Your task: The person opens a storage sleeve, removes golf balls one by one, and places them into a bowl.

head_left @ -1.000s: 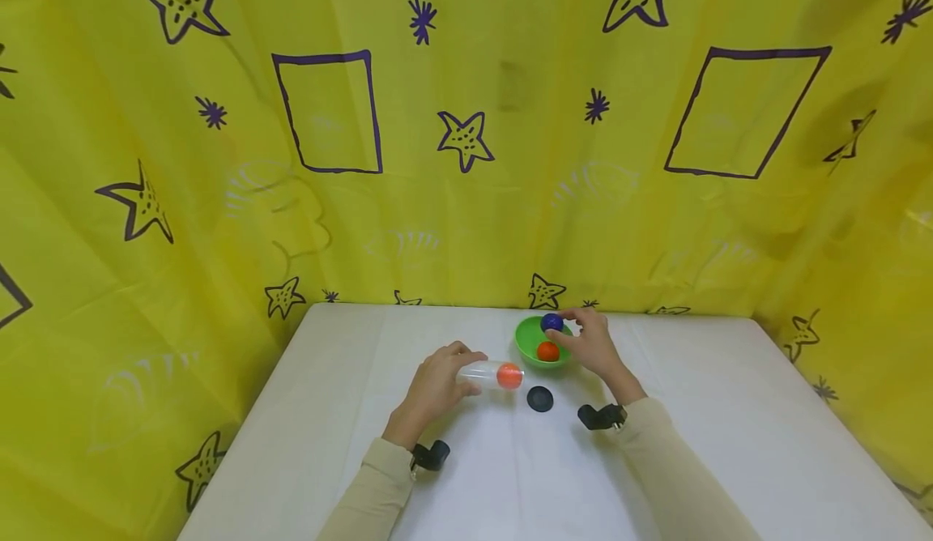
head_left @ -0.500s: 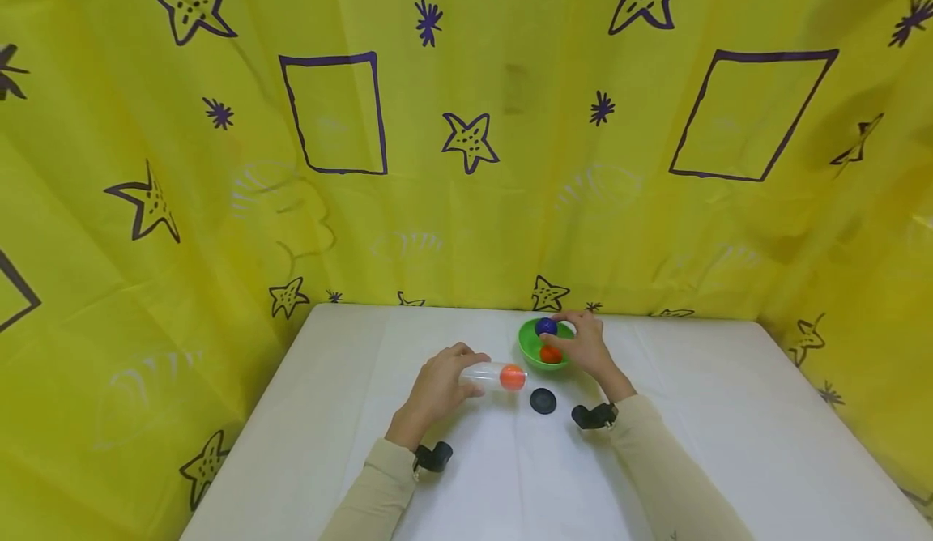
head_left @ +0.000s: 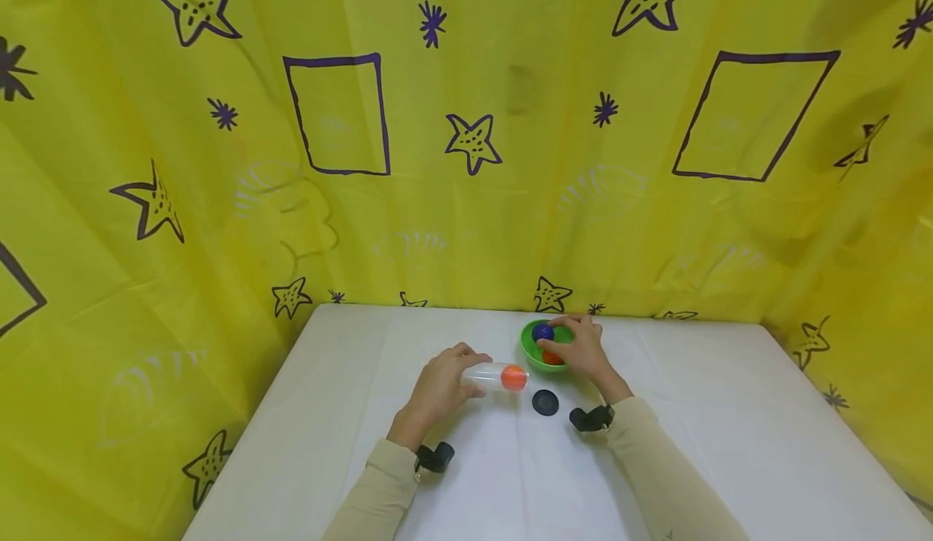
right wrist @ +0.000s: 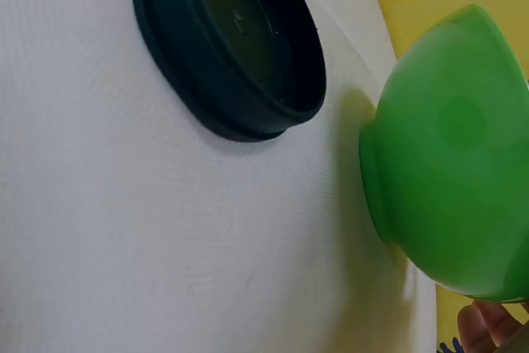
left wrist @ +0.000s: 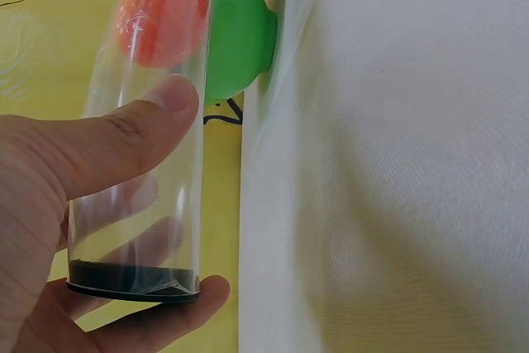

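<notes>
My left hand [head_left: 440, 383] grips a clear plastic tube [head_left: 481, 375] lying sideways, its far end towards the bowl. Inside that end sits an orange ball [left wrist: 161, 21]; a black cap [left wrist: 132, 280] closes the other end, near my fingers. My right hand [head_left: 583, 348] reaches over the green bowl [head_left: 528, 353], thumb and forefinger pinching a blue ball [head_left: 543, 332]. A second orange ball [head_left: 551, 358] lies in the bowl, partly covered by my right hand. In the right wrist view only some fingertips [right wrist: 488, 326] show, below the bowl's rim.
A loose black cap [head_left: 545, 402] lies on the white tabletop [head_left: 496, 476], just in front of the bowl, hollow side up. Behind the table hangs a yellow curtain [head_left: 408, 209] printed with stars, which also runs along both sides.
My right hand and the blue ball have shifted slightly left and lower over the bowl, covering more of the orange ball there. The left hand keeps the tube nearly still.
</notes>
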{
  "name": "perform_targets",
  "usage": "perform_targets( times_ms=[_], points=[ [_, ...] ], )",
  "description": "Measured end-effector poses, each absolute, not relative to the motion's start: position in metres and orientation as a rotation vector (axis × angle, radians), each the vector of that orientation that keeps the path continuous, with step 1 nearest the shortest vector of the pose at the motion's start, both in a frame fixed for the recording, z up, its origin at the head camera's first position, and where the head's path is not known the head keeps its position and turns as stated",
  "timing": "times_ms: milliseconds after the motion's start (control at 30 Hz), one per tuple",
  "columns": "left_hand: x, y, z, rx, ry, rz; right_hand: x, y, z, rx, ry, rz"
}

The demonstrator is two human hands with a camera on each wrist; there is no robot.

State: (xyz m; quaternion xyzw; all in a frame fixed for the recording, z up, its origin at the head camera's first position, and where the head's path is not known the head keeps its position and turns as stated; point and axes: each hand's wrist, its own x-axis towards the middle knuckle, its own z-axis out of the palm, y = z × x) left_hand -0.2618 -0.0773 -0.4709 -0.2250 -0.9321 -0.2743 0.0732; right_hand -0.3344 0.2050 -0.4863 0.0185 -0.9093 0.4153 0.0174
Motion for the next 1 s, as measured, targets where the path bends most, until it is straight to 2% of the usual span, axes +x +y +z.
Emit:
perform_targets(
  times_ms=[700, 1000],
  points=[
    [-0.263, -0.078, -0.475, -0.668, -2.799, -0.783, -0.332, 0.204, -0.487, 0.095, -2.803, 1.296],
    [-0.263, -0.078, -0.473, -0.668, -2.804, -0.791, -0.320, 0.204, -0.482, 0.089, -2.722, 1.307]
  ],
)
